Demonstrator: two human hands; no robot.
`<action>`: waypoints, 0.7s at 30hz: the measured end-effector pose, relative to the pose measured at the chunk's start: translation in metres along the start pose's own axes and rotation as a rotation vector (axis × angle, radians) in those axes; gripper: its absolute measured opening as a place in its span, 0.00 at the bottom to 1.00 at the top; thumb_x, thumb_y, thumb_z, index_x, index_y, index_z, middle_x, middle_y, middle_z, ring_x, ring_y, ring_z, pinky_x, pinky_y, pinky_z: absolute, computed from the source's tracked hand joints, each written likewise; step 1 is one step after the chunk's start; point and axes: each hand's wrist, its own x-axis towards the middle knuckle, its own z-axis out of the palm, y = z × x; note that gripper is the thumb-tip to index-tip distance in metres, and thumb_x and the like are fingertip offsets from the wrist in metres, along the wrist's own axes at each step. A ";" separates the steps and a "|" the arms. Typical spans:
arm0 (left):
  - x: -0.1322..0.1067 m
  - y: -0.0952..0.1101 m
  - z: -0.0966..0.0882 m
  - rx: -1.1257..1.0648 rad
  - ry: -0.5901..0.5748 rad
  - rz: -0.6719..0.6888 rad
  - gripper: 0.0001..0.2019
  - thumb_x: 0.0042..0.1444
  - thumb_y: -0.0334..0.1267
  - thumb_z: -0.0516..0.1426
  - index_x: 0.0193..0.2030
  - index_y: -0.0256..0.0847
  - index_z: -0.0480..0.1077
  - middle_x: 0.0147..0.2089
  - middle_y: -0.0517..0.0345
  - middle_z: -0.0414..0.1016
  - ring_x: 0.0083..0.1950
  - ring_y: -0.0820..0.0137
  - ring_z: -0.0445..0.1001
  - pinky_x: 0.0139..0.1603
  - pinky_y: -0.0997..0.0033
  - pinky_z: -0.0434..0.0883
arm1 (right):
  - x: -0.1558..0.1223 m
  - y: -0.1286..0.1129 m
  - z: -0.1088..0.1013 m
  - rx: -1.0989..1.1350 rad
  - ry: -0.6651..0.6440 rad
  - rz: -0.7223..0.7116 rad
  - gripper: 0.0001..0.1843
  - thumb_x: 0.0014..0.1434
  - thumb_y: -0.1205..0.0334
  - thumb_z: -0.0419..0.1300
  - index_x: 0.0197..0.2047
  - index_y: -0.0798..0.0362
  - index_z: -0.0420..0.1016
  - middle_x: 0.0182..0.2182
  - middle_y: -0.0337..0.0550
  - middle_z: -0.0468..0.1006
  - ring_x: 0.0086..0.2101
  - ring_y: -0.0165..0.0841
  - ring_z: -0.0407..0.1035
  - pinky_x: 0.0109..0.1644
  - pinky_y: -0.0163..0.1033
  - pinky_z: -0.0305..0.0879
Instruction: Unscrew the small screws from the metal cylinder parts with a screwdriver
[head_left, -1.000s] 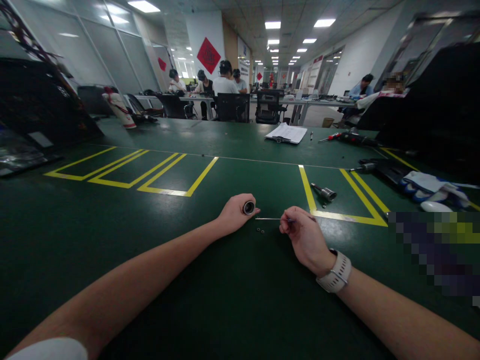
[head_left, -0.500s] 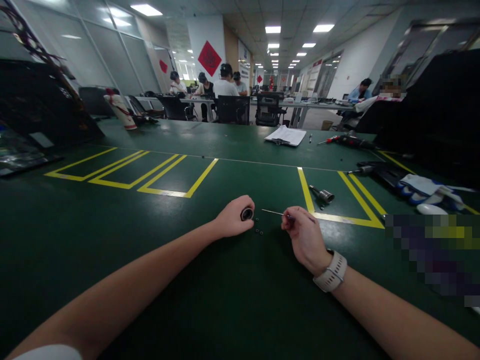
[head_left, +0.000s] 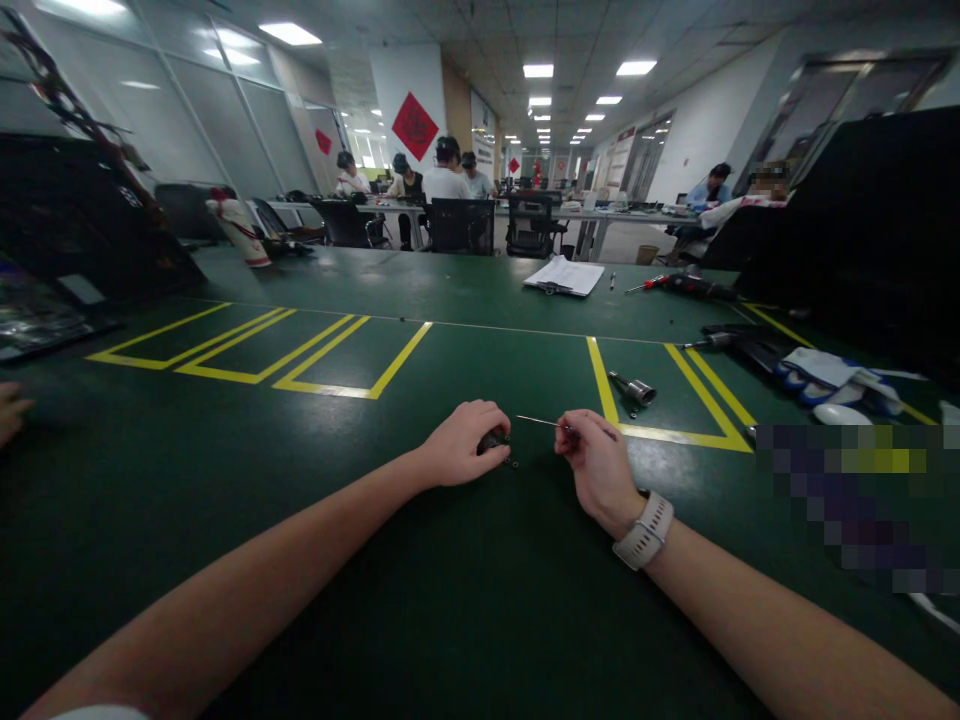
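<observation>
My left hand [head_left: 463, 445] is wrapped round a dark, round metal part [head_left: 491, 440], most of it covered by the fingers. Just beside those fingertips, a few tiny ring-like pieces [head_left: 513, 463] lie on the green table. In my right hand [head_left: 596, 455], thumb and fingers pinch a thin tool with a slender metal shaft [head_left: 534, 419]. Its tip points left toward the left hand, apart from the round part. The tool's handle is mostly hidden in the grip, so its exact kind is unclear.
A metal fitting with a stem [head_left: 637, 390] lies inside yellow tape [head_left: 675, 436]. Farther right are a power tool [head_left: 694, 287] and gloves [head_left: 832, 380]. A clipboard with papers [head_left: 564, 275] lies at the back. Another person's hand [head_left: 11, 412] shows at the left edge.
My left hand has turned the round part, so its open end no longer faces me, and the hand now reaches over some small rings. Another person's hand has appeared at the left edge.
</observation>
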 end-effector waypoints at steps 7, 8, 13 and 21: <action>0.009 0.025 0.010 0.218 -0.024 0.054 0.17 0.56 0.48 0.53 0.45 0.38 0.66 0.43 0.50 0.68 0.44 0.62 0.66 0.42 0.63 0.65 | 0.011 0.000 0.001 0.031 0.079 -0.050 0.05 0.42 0.64 0.63 0.19 0.52 0.70 0.17 0.34 0.68 0.20 0.27 0.60 0.23 0.34 0.55; 0.011 0.027 0.012 0.260 -0.030 0.055 0.14 0.57 0.46 0.52 0.43 0.38 0.67 0.42 0.51 0.68 0.42 0.63 0.67 0.40 0.63 0.64 | 0.011 -0.001 0.001 0.033 0.084 -0.054 0.05 0.42 0.64 0.63 0.19 0.52 0.70 0.17 0.34 0.68 0.20 0.27 0.60 0.23 0.34 0.55; 0.010 0.022 0.017 0.328 -0.042 0.037 0.08 0.61 0.35 0.48 0.35 0.37 0.67 0.37 0.54 0.68 0.37 0.67 0.66 0.37 0.68 0.64 | 0.010 -0.002 -0.001 0.029 0.069 -0.057 0.05 0.43 0.63 0.63 0.19 0.52 0.71 0.17 0.35 0.68 0.20 0.27 0.60 0.23 0.34 0.56; -0.053 0.009 -0.008 0.254 -0.029 -0.239 0.10 0.61 0.35 0.47 0.36 0.35 0.68 0.36 0.53 0.69 0.37 0.67 0.67 0.37 0.67 0.66 | 0.011 -0.001 -0.006 -0.011 0.016 -0.047 0.06 0.44 0.61 0.63 0.20 0.51 0.72 0.18 0.35 0.69 0.21 0.28 0.62 0.24 0.35 0.58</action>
